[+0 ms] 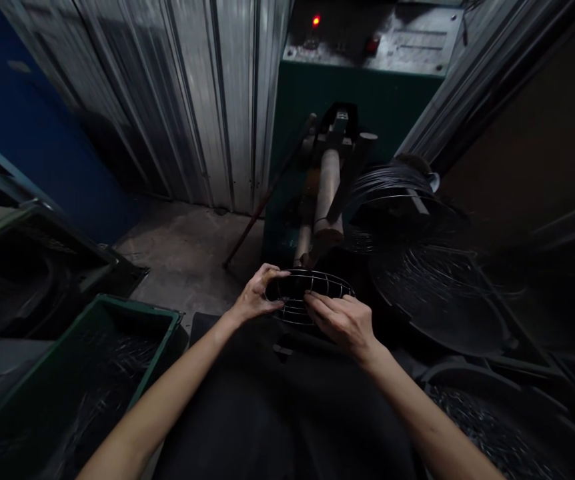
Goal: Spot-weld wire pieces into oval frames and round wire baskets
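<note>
A round wire basket-like frame (295, 311) is held above my lap, just below the arms of a green machine (357, 87). My left hand (260, 292) grips its left rim between thumb and fingers. On the near right side, my right hand (345, 321) is closed on the wires, fingertips pressed at the frame's middle. The thick metal cylinder arm (328, 190) of the machine points down toward the frame. Part of the frame is hidden behind my right hand.
At left stands a green crate (102, 307) with thin metal pieces inside. A coil of wire (392, 179) hangs at right, above a dark round tub (432, 327). Another tub (467, 373) at lower right holds many small metal parts. A red light (316, 21) glows on the machine's panel.
</note>
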`<state>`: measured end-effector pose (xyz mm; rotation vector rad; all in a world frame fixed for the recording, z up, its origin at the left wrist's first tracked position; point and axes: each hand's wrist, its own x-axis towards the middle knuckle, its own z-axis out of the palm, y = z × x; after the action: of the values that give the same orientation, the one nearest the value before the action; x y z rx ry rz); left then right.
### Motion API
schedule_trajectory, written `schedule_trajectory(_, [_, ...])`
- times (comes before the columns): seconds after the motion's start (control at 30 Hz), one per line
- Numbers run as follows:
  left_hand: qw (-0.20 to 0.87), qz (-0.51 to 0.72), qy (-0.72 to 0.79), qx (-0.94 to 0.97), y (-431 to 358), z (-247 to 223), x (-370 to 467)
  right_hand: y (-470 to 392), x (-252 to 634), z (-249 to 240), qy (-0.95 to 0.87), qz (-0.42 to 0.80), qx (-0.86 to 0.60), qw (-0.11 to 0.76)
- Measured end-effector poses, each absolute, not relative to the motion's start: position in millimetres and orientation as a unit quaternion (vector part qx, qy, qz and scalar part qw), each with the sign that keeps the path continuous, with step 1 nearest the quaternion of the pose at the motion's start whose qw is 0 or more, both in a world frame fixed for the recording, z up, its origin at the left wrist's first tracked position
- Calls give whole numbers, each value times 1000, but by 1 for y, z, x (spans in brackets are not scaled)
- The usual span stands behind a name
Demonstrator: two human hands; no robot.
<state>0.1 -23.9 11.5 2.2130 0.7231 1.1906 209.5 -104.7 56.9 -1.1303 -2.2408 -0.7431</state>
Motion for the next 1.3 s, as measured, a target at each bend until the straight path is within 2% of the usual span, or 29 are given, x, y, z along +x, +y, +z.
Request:
schedule_trajectory(1.03, [239,404,261,843,5,3,-2,-83,213,43,-825,-274,-432,238])
schedule_trajectory(1.3, [234,434,253,833,4,-2,-8,-82,203,41,-811,-271,-454,250])
